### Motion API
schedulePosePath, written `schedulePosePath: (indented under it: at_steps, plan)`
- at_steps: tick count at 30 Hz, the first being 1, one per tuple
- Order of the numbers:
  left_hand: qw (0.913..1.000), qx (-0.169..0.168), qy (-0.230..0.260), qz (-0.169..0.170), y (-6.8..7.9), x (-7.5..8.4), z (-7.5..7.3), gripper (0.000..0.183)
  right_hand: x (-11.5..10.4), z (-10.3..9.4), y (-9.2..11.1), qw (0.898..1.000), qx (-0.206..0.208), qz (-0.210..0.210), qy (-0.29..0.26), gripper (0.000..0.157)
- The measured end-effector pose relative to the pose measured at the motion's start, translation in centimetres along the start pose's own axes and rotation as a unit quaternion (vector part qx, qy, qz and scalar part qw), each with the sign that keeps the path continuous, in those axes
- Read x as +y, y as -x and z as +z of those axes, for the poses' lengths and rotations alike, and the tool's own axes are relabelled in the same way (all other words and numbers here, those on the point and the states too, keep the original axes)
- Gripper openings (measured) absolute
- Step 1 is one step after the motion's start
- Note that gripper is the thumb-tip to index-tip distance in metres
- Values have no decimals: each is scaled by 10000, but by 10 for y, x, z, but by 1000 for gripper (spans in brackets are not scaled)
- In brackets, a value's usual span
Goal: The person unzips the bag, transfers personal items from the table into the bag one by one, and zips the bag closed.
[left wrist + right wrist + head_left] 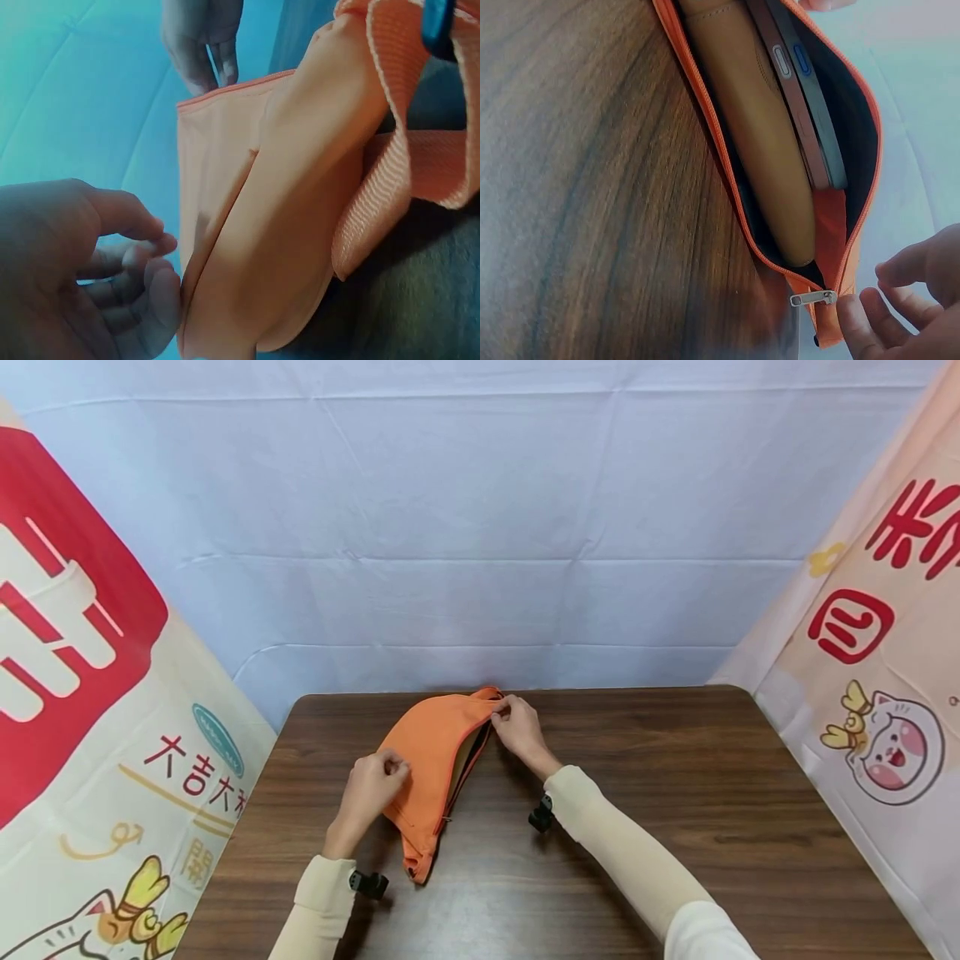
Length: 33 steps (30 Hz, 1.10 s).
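Observation:
An orange waist bag lies across the far left part of the table, its zipped mouth gaping. Inside, the right wrist view shows a tan leather-like case beside two slim flat things, one reddish-brown and one dark grey, their kind unclear. At the bag's far end, my right hand has its fingertips against the edge beside the zipper pull; thumb and fingers are apart in the right wrist view. My left hand, fingers loosely curled and holding nothing, is against the bag's left side.
The brown wooden table extends right of the bag. Orange webbing strap loops beside the bag. A pale cloth hangs behind the table, with printed cloths at both sides.

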<state>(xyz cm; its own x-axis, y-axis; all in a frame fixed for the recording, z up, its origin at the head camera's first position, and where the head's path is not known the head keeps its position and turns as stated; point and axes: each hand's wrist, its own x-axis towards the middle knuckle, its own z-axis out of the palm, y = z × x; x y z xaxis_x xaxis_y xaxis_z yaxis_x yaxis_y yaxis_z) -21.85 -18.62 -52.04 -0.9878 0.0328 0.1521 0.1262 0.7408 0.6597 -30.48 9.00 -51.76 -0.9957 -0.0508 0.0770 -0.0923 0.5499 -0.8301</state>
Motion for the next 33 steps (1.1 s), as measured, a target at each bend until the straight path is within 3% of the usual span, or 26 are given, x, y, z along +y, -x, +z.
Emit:
schedulePosePath:
  at_steps: [6,12,16,20,23,28,33]
  plan:
    - [9990,84,-226,-366,5,-7,-5,11,-1,-1,-5,9995,84,-265,171,19]
    - [9976,91,-207,-651,14,-15,-9,24,0,-2,-9,9976,-191,-388,533,29]
    - [9931,-226,200,-1129,19,-19,-11,35,-1,-2,-11,9950,-345,-482,801,35]
    - [9843,-548,648,-1547,23,-21,-12,46,-3,-1,-14,9938,-243,-591,910,34]
    - [9800,-661,724,-1732,26,-23,-12,49,-4,-1,-16,9929,-222,-659,962,35]
    - [9769,-757,702,-1872,31,-23,-11,43,-6,-2,-18,9877,-541,-808,1222,41]
    - [9769,-758,854,-1808,35,-23,-9,46,-3,-1,-20,9801,-914,-1043,1422,43]
